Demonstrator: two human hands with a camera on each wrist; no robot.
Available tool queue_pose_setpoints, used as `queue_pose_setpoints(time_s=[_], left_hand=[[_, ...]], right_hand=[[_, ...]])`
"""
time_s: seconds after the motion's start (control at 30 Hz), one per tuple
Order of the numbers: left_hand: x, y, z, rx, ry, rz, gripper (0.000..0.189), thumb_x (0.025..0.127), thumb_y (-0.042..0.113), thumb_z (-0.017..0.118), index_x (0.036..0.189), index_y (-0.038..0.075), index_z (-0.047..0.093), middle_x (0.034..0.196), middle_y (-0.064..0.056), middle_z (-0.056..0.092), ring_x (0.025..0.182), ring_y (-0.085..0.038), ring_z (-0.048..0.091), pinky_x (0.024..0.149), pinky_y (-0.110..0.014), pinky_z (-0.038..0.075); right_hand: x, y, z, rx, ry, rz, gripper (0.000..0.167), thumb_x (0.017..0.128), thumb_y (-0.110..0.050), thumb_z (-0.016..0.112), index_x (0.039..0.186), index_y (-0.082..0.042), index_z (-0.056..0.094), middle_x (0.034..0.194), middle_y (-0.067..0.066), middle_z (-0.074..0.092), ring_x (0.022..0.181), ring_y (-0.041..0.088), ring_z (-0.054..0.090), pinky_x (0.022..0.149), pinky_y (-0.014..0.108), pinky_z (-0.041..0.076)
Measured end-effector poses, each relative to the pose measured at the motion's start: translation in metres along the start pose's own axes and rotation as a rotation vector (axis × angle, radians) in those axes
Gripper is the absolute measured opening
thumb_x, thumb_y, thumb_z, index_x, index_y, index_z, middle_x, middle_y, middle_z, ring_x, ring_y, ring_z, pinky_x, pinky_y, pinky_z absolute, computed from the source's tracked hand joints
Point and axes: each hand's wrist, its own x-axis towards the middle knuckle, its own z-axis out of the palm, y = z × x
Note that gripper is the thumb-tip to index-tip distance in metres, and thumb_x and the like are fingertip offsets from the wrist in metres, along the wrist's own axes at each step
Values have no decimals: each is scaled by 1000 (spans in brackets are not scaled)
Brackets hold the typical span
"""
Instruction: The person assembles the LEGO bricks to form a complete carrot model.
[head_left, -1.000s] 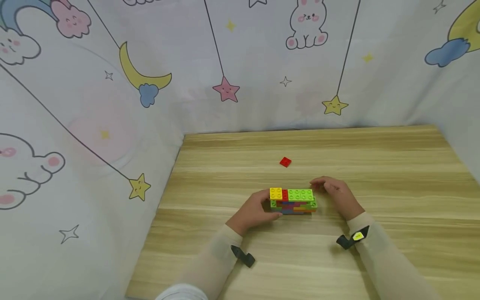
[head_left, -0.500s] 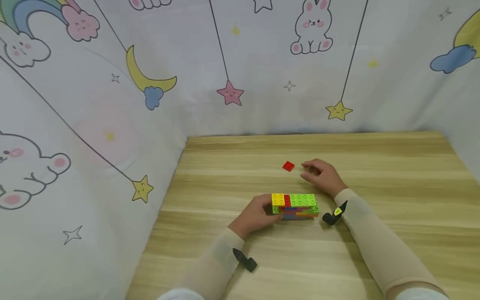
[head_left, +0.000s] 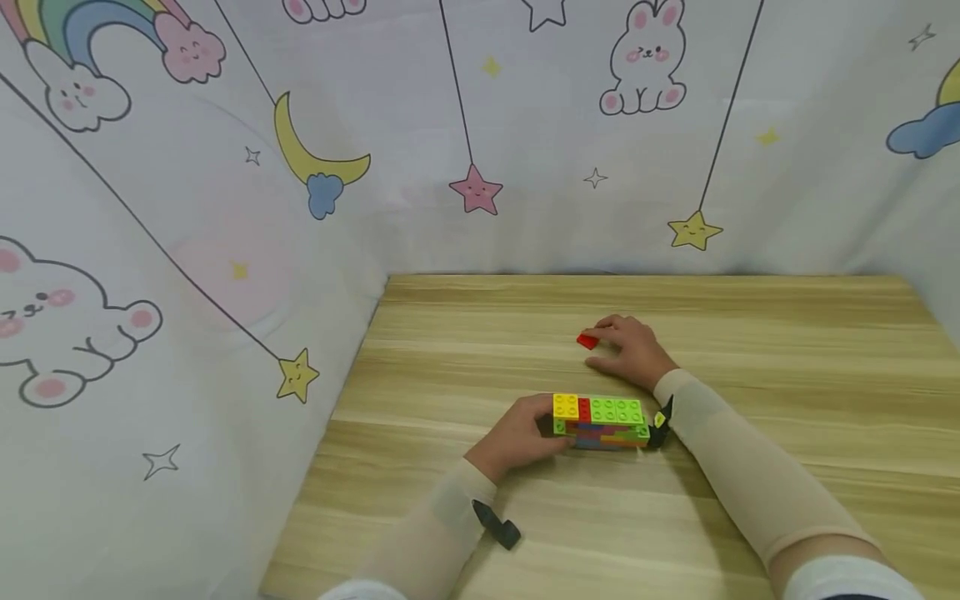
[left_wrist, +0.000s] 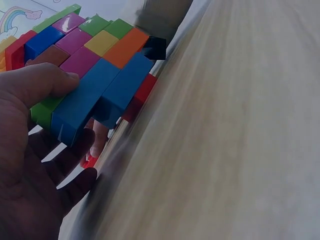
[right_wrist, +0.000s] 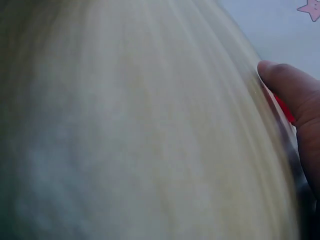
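A wall of toy building bricks (head_left: 617, 412) stands on the table, yellow, red and light green along its top. My left hand (head_left: 517, 435) grips its left end, thumb on the near face and fingers behind. In the left wrist view, the thumb presses the rows of blue, pink, orange and green bricks (left_wrist: 102, 42). Beyond the wall, my right hand (head_left: 632, 352) reaches over a small flat red brick (head_left: 586, 341). Its fingertips overlap the brick, while the thumb stays spread toward me. The right wrist view shows only the thumb (right_wrist: 287, 82) and a sliver of red.
The wooden table (head_left: 450, 333) reaches back to a white curtain (head_left: 540, 225) printed with stars and rabbits. Another curtain side hangs along the left. A black wrist camera mount (head_left: 660, 425) on the right sleeve is close to the wall's right end.
My right hand has moved left and away from me, from beside the wall's right end to the red brick. My left hand keeps its grip; the head view has shifted slightly.
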Motion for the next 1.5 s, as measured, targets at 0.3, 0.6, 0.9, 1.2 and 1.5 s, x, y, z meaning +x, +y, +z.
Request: queue_pose_setpoints(time_s=[0.3, 0.6, 0.9, 1.2, 1.5], left_hand=[[-1, 0, -1, -3, -6, -16, 47, 87, 11, 82, 132, 16, 69, 127, 6, 70, 118, -7, 63, 106, -29, 48], [0, 0, 0, -26, 31, -1, 45, 89, 12, 81, 131, 16, 69, 128, 5, 70, 116, -7, 64, 104, -29, 50], [0, -3, 0, -61, 59, 8, 46, 88, 8, 82, 131, 14, 69, 127, 2, 71, 113, -9, 66, 101, -30, 52], [1, -5, 0, -34, 68, 4, 44, 88, 10, 82, 130, 13, 69, 127, 2, 71, 114, -9, 66, 103, -30, 51], [0, -6, 3, -45, 65, -7, 44, 88, 10, 81, 130, 15, 69, 126, 3, 71, 113, -10, 66, 101, -30, 52]], right_hand=[[1, -8, 2, -12, 100, -54, 22, 94, -24, 79, 115, -16, 80, 112, 7, 70, 100, 31, 63, 89, 54, 51], [-31, -17, -15, 285, 176, 182, 29, 97, -25, 76, 124, -14, 74, 120, 5, 71, 107, 26, 64, 94, 47, 51], [-94, -58, -52, 516, 310, 174, 28, 95, -8, 76, 123, -10, 74, 119, 7, 71, 99, 13, 62, 87, 13, 49], [-119, -92, -77, 386, 289, -74, 44, 79, 4, 87, 115, -18, 78, 115, -2, 73, 107, 2, 63, 90, 14, 48], [-125, -99, -81, 371, 256, -161, 42, 78, 7, 86, 115, -12, 80, 117, -4, 72, 111, 6, 64, 98, 12, 46]])
